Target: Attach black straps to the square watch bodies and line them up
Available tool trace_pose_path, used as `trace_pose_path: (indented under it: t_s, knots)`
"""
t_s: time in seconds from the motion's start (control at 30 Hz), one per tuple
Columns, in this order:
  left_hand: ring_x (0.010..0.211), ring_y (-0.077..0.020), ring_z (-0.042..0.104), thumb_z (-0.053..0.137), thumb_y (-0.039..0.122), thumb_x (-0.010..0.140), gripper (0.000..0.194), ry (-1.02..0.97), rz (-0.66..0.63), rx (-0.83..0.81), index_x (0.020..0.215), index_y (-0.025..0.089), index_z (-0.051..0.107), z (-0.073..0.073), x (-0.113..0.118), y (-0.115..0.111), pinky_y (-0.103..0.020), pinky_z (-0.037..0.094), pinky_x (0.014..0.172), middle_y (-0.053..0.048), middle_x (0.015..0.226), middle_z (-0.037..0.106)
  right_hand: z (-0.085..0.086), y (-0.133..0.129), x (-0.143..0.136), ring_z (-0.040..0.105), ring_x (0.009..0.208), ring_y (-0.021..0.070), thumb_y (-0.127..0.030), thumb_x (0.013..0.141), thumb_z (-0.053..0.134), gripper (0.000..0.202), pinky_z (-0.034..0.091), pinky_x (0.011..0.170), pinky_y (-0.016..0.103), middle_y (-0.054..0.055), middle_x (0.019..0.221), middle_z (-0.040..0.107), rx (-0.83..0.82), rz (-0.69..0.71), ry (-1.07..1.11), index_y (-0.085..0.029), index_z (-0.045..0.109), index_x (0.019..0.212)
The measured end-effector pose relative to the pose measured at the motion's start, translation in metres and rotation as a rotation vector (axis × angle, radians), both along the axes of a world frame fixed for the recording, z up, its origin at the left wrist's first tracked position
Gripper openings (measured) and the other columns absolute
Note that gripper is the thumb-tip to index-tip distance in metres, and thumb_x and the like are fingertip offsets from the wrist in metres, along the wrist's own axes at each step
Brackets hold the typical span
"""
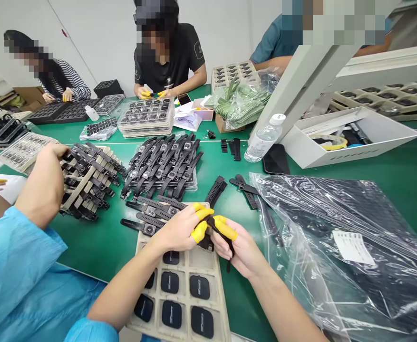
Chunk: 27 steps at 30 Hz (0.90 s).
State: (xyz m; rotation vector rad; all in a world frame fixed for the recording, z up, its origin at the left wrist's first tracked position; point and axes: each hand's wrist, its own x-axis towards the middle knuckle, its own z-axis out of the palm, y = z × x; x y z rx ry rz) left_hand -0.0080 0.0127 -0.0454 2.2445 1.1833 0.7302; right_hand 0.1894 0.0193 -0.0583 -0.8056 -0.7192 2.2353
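Observation:
My left hand [185,228], with yellow finger covers, pinches one end of a dark watch strap piece above a cream tray [222,304]. My right hand [238,244], also yellow-tipped, is closed around the black strap [224,229], whose end hangs below the fingers. The two hands meet at the piece, so its middle is partly hidden. In the tray's compartments lie several square black watch faces [171,313]. Watches with straps [149,229] rest across its far end. Just beyond my hands, a loose black strap [216,191] lies on the green table [229,164].
Stacked trays of strapped watches [163,166] stand ahead. A plastic bag of black straps [336,228] covers the right side. Behind are a bottle [267,137], a phone [276,159] and a white box [354,137]. A person's blue-sleeved arm [19,251] reaches in at left; others sit opposite.

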Motion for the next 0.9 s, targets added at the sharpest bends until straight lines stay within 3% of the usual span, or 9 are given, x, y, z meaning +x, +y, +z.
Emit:
trace_pose_path:
  t_s: [0.2, 0.37, 0.53, 0.63, 0.77, 0.83, 0.9]
  knots:
    - [0.124, -0.0283, 0.063, 0.049, 0.022, 0.098, 0.042, 0.129, -0.008, 0.033, 0.14, 0.016, 0.057, 0.004, 0.0, 0.0, -0.045, 0.058, 0.107, -0.016, 0.126, 0.065, -0.003, 0.0, -0.001, 0.026, 0.041, 0.0043, -0.061, 0.079, 0.085, 0.051, 0.024, 0.04, 0.018, -0.008, 0.048, 0.049, 0.014, 0.021, -0.053, -0.02, 0.055, 0.082]
    - [0.125, -0.0287, 0.063, 0.045, 0.025, 0.101, 0.04, 0.087, -0.014, 0.004, 0.138, 0.014, 0.058, 0.0, -0.003, 0.002, -0.045, 0.058, 0.107, -0.018, 0.126, 0.066, -0.003, 0.0, -0.001, 0.028, 0.039, 0.0048, -0.065, 0.082, 0.08, 0.052, 0.024, 0.04, 0.019, -0.008, 0.048, 0.05, 0.091, 0.027, -0.096, -0.02, 0.056, 0.087]
    - [0.13, -0.0282, 0.062, 0.044, 0.025, 0.104, 0.041, -0.066, -0.014, -0.061, 0.142, 0.014, 0.055, -0.002, -0.004, 0.002, -0.046, 0.053, 0.112, -0.019, 0.136, 0.065, -0.002, -0.001, -0.002, 0.032, 0.038, 0.0058, -0.064, 0.086, 0.077, 0.048, 0.025, 0.041, 0.02, -0.008, 0.049, 0.052, 0.134, 0.006, -0.121, -0.021, 0.056, 0.093]
    - [0.118, -0.0238, 0.069, 0.056, 0.027, 0.101, 0.043, -0.21, 0.086, -0.155, 0.143, 0.018, 0.052, 0.0, -0.001, 0.002, -0.039, 0.058, 0.103, -0.014, 0.13, 0.068, -0.002, -0.001, -0.001, 0.036, 0.039, 0.0067, -0.064, 0.087, 0.075, 0.047, 0.028, 0.041, 0.021, -0.007, 0.051, 0.054, 0.147, -0.045, -0.108, -0.021, 0.056, 0.093]
    - [0.091, -0.0178, 0.07, 0.07, 0.034, 0.095, 0.021, -0.402, 0.234, -0.14, 0.109, 0.019, 0.067, 0.001, 0.007, 0.002, -0.03, 0.06, 0.083, -0.006, 0.101, 0.071, -0.003, -0.001, -0.001, 0.04, 0.04, 0.0069, -0.064, 0.088, 0.075, 0.047, 0.032, 0.042, 0.021, -0.008, 0.055, 0.053, 0.193, -0.028, -0.091, -0.022, 0.057, 0.097]
    - [0.092, -0.0188, 0.068, 0.074, 0.04, 0.093, 0.023, -0.487, 0.253, -0.089, 0.097, 0.017, 0.069, 0.0, 0.012, 0.001, -0.031, 0.06, 0.081, -0.008, 0.1, 0.07, -0.002, -0.001, -0.001, 0.038, 0.039, 0.0062, -0.065, 0.089, 0.072, 0.046, 0.031, 0.041, 0.02, -0.009, 0.054, 0.049, 0.177, 0.016, -0.08, -0.022, 0.056, 0.094]
    - [0.094, -0.02, 0.07, 0.077, 0.045, 0.091, 0.03, -0.623, 0.279, -0.126, 0.098, 0.017, 0.069, 0.0, 0.016, 0.001, -0.031, 0.061, 0.079, -0.01, 0.106, 0.071, -0.001, -0.001, 0.0, 0.033, 0.037, 0.0049, -0.066, 0.09, 0.07, 0.047, 0.027, 0.039, 0.02, -0.01, 0.054, 0.047, 0.154, 0.07, -0.076, -0.022, 0.054, 0.09]
